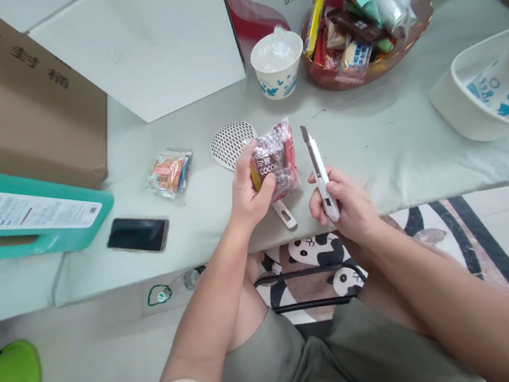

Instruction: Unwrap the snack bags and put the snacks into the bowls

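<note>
My left hand (251,188) grips a clear-wrapped snack packet (276,162) with brown, red and yellow parts and the word COCOA on it. To its right, my right hand (342,198) holds a white utility knife (321,176) upright, its blade out and pointing away from me. A small gap lies between blade and packet. Under the packet rests a white slotted skimmer (231,144); its middle is hidden, and its handle shows below. Left of my left hand lies another clear-wrapped snack packet (169,173).
A black phone (138,234) lies near the table's front edge. Behind stand a paper cup (278,64), a snack-filled bowl (333,77) and a white box (144,46). A white basin (460,98) is at right; a cardboard box (43,114) and teal container (71,192) are left.
</note>
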The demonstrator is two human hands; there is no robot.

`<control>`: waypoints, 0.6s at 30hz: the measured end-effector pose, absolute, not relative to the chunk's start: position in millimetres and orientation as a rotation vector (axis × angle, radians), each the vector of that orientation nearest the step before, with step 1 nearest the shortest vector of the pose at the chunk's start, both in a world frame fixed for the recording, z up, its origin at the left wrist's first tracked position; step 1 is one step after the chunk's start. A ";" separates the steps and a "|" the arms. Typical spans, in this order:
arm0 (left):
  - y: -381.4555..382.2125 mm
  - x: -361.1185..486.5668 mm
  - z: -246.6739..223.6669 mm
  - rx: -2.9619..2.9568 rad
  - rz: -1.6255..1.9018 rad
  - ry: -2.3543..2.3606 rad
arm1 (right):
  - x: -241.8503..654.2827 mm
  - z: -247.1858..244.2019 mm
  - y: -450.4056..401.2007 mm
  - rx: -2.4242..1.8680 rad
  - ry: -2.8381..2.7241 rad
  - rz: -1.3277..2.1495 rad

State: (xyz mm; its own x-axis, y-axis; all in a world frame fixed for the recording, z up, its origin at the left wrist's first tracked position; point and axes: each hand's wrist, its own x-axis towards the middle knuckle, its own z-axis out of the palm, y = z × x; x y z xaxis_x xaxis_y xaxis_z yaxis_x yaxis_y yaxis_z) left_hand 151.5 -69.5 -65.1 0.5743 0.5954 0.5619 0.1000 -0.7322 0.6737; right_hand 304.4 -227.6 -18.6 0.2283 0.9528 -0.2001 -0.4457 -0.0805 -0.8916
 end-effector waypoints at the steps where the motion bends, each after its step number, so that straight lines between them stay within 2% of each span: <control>1: -70.8 152.1 -63.4 2.273 1.109 0.547 | 304.0 -17.9 -228.7 -1.060 -0.630 1.329; 6: -78.6 161.8 -56.7 2.321 1.166 0.526 | 300.4 -18.6 -228.4 -1.029 -0.689 1.433; 13: -79.3 170.4 -58.4 2.319 1.232 0.493 | 297.3 -17.3 -223.5 -1.260 -0.706 1.376; 18: -82.4 170.6 -55.0 2.315 1.235 0.525 | 296.5 -16.4 -224.4 -1.291 -0.670 1.541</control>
